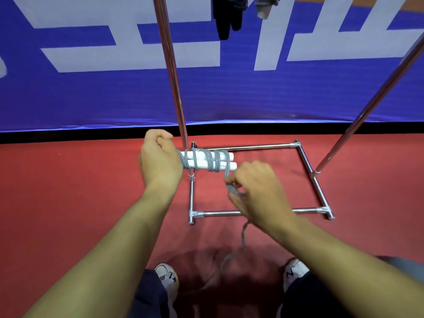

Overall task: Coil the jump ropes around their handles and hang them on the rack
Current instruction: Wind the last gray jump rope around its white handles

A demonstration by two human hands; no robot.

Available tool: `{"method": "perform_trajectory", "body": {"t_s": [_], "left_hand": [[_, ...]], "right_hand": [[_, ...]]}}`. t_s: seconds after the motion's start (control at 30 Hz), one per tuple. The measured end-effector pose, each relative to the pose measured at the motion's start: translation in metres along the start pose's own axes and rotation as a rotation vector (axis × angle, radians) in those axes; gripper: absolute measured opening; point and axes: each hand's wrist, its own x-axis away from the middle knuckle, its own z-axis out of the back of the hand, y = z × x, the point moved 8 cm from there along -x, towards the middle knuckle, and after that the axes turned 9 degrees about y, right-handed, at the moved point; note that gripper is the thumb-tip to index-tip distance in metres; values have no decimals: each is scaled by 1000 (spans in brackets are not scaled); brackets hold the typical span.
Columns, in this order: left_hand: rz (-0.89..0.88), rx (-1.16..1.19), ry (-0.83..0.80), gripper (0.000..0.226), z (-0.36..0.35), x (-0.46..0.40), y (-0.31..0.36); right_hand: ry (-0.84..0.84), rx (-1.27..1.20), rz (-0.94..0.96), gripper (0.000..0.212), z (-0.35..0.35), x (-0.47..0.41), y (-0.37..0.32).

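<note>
Left hand (160,161) grips two white handles (206,160) held level above the rack (305,161) base; right hand (254,189) fingers pinch the grey rope (226,167), feeding it round; several turns on, a tail dangling toward the floor; hanging not yet done; two bundles already hang up top.

bright, even overhead light, soft shadow by the feet, wide-angle bending at the edges.

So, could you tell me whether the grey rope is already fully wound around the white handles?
No, a loose length of grey rope trails below the right hand.
</note>
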Motion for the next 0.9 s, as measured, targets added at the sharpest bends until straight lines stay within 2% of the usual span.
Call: {"method": "perform_trajectory", "body": {"t_s": [0.07,0.13,0.2,0.23,0.27,0.3,0.4,0.5,0.67,0.73,0.8,0.9], "left_hand": [[58,106,-5,28,-5,1,-2],[173,209,-25,32,-10,1,-9],[253,252,-55,31,-14,5,-14],[267,261,-62,29,-14,7,-14],[273,266,-62,27,-13,8,-13],[280,273,-59,28,-13,7,-14],[354,318,9,32,-8,1,-22],[384,339,52,32,-1,-7,-26],[339,324,4,33,-4,1,-21],[365,333,-5,32,-6,3,-21],[384,342,-3,32,-6,3,-22],[393,341,1,32,-5,3,-21]], "right_hand": [[-107,-172,-277,20,-19,20,1],[-160,-584,-751,26,-42,40,12],[-161,-1026,-1265,23,-65,58,11],[-153,-1130,-1395,17,-72,61,9],[-134,-1123,-1416,10,-73,59,12],[-92,-1042,-1339,10,-68,53,18],[56,-702,-964,18,-39,32,35],[38,-529,-719,38,-26,23,33],[-11,-261,-471,35,-29,19,34],[17,-324,-473,29,-28,16,36],[21,-461,-579,30,-27,15,38],[-62,-563,-707,31,-29,15,35]]}}
